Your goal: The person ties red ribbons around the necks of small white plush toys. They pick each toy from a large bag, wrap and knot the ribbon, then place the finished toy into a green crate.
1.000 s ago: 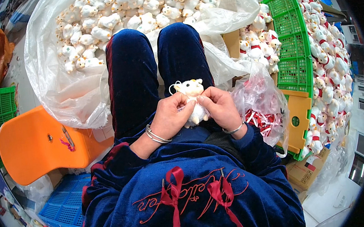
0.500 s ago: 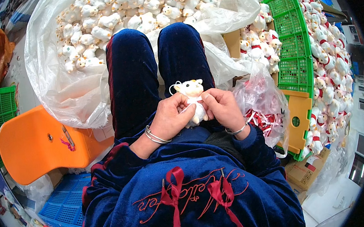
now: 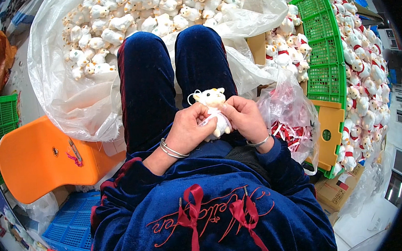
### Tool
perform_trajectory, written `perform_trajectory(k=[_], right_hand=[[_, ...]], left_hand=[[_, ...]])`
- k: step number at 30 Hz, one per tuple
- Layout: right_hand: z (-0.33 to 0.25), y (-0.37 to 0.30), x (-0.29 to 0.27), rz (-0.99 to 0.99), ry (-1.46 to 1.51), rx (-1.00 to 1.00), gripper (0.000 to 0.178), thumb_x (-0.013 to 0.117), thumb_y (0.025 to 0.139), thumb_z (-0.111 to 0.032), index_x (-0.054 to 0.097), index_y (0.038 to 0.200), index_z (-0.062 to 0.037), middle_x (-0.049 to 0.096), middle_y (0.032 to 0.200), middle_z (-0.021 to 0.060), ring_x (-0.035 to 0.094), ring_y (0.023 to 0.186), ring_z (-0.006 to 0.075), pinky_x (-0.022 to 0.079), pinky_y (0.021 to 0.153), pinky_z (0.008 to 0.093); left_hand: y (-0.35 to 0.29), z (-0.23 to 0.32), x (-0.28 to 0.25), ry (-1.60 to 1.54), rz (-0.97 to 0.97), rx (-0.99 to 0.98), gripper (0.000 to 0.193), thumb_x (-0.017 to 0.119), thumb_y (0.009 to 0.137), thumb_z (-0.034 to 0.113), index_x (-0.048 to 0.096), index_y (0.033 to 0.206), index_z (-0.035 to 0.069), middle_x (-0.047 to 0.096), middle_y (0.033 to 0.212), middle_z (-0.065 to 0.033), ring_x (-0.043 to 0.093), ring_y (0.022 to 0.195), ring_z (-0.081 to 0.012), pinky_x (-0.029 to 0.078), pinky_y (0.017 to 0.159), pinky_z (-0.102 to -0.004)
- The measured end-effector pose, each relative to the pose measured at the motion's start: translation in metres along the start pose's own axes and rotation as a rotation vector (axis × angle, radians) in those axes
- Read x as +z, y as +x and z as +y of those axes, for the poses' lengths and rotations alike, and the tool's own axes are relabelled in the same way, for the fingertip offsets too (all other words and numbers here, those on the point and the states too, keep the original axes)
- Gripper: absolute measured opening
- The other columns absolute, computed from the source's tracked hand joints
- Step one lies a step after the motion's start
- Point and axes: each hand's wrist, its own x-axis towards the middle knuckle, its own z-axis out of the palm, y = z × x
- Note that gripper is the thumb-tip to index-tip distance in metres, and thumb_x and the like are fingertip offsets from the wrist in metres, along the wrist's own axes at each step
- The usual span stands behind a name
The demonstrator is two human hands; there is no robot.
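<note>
A small white plush toy (image 3: pixel 217 128) stands upright between my hands, over my lap, its head up and facing away from my body. A thin white cord loop rises from its head, beside the ear. My left hand (image 3: pixel 191 129) is closed at the toy's neck and side, thumb across its chest. My right hand (image 3: pixel 245 119) pinches at the other side of the neck. A pale strip, seemingly ribbon, shows at the neck by the fingertips; how it runs is partly hidden by them.
Ahead lies a big clear plastic bag (image 3: pixel 70 101) full of similar plush toys (image 3: pixel 121 22). At right are a bag of red ribbons (image 3: pixel 289 134), a green crate (image 3: pixel 319 46) and many toys with red neck ribbons (image 3: pixel 362 69). An orange stool (image 3: pixel 34 156) holds snips (image 3: pixel 75 149) at left.
My right fingers have shifted slightly left and closer to the toy's neck. The toy is turned a little, and the pale strip at its neck shows less plainly.
</note>
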Motion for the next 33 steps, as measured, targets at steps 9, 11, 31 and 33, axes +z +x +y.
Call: perform_trajectory(k=[9,11,31,33], right_hand=[[0.01,0.0,-0.006,-0.052,0.06,-0.033,0.027,0.058,0.106,-0.023,0.066,0.092,-0.0016,0.058,0.07,-0.0033,0.048,0.056,0.0023,0.038,0.05,0.0197],[0.01,0.0,-0.006,-0.07,0.07,-0.031,0.027,0.057,0.107,-0.023,0.066,0.093,-0.0017,0.058,0.071,-0.0032,0.048,0.056,0.0024,0.038,0.05,0.0196],[0.016,-0.005,0.001,-0.003,0.003,-0.172,0.022,0.061,0.105,-0.02,0.06,0.089,-0.0043,0.06,0.079,-0.0046,0.05,0.069,0.0018,0.042,0.061,0.0204],[0.01,-0.002,-0.001,-0.024,-0.005,-0.153,0.021,0.061,0.104,-0.02,0.061,0.091,-0.0041,0.061,0.079,-0.0044,0.051,0.069,0.002,0.042,0.061,0.0204]], left_hand=[[0.001,0.0,-0.001,0.105,0.024,0.051,0.025,0.079,0.083,0.019,0.067,0.091,-0.002,0.071,0.077,-0.0126,0.069,0.069,-0.0143,0.056,0.064,-0.03],[0.0,0.0,-0.001,0.113,0.02,0.069,0.025,0.077,0.087,0.021,0.068,0.092,-0.002,0.071,0.077,-0.0112,0.068,0.068,-0.0131,0.055,0.063,-0.0298],[-0.011,-0.014,0.006,-0.24,0.095,0.064,0.027,0.059,0.104,0.018,0.062,0.083,0.001,0.058,0.068,0.0006,0.053,0.06,-0.0063,0.045,0.056,-0.0258],[-0.008,-0.017,0.001,-0.16,0.081,0.051,0.025,0.059,0.103,0.017,0.063,0.084,0.001,0.061,0.074,-0.0024,0.056,0.066,-0.0088,0.046,0.061,-0.0268]])
